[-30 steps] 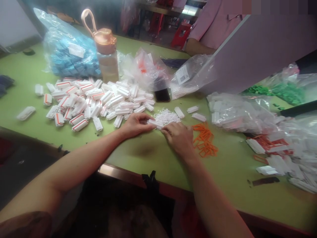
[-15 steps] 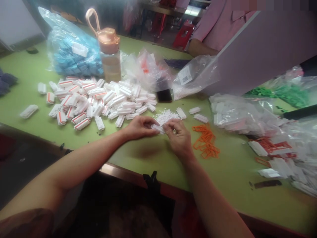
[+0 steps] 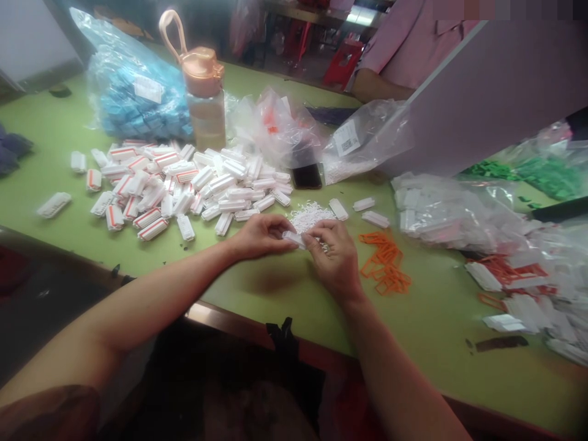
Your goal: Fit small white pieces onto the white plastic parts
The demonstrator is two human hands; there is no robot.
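Note:
My left hand (image 3: 263, 236) is closed on one end of a white plastic casing (image 3: 293, 238), a small oblong block held just above the table. At the casing's other end, my right hand (image 3: 333, 248) has thumb and fingers pinched together; whatever lies between the fingertips is too small to make out. Right behind both hands spreads a heap of tiny white pieces (image 3: 312, 214). A large pile of similar white casings (image 3: 184, 184), some with an orange stripe, lies left of my hands. Orange rectangular frames (image 3: 384, 263) lie to the right of my right hand.
A water bottle (image 3: 204, 98) and a bag of blue parts (image 3: 142, 98) stand behind the pile. A phone (image 3: 307, 177) lies near clear bags. Bagged white parts (image 3: 436, 211) and a slanted panel (image 3: 496, 92) are at right. Another person's arm (image 3: 381, 86) shows across the table.
Both hands keep nearly the same pose around the white casing. The whole view has shifted very slightly; nothing else has visibly moved.

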